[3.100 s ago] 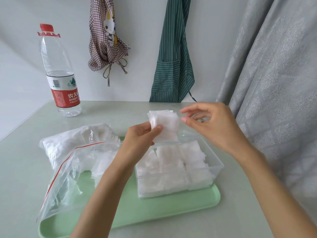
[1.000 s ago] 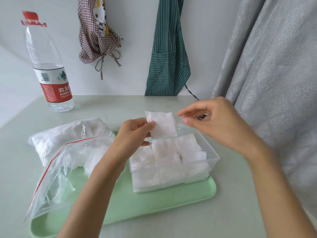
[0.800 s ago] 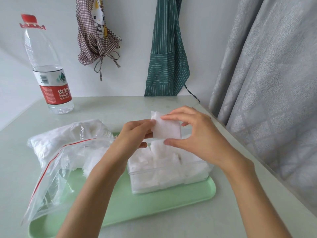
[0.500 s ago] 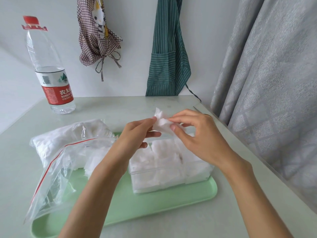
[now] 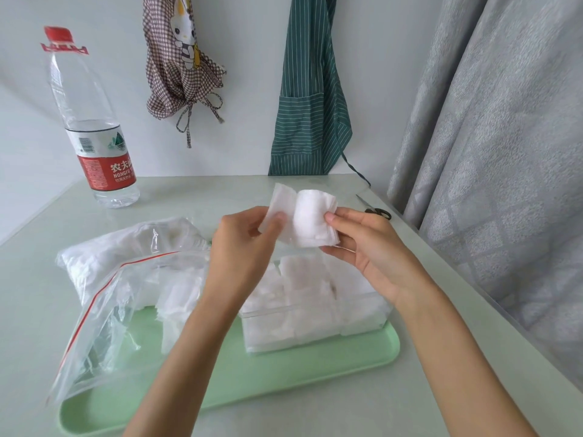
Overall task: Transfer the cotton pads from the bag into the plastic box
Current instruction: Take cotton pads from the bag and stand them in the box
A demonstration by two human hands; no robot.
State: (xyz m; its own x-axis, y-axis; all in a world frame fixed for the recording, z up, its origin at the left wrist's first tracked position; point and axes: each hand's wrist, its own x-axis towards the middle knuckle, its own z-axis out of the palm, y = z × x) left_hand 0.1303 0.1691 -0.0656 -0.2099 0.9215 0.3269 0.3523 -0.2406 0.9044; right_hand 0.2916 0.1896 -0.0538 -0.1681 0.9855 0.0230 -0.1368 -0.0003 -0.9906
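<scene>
My right hand (image 5: 370, 247) pinches a small stack of white cotton pads (image 5: 314, 220) above the clear plastic box (image 5: 315, 326). My left hand (image 5: 243, 244) pinches a single thin pad (image 5: 280, 201) peeled off the stack's left side. The box is packed with rows of white pads and stands on a green tray (image 5: 284, 383). A clear zip bag (image 5: 126, 279) with a red seal strip lies open on the tray's left side, with loose pads inside it.
A large water bottle (image 5: 91, 121) with a red label stands at the back left of the pale table. Small scissors (image 5: 377, 211) lie near the table's right edge. Two aprons hang on the wall behind. A grey curtain hangs to the right.
My right hand came in and took the pad stack from my left hand. My left hand now keeps one pad, peeled away to the left.
</scene>
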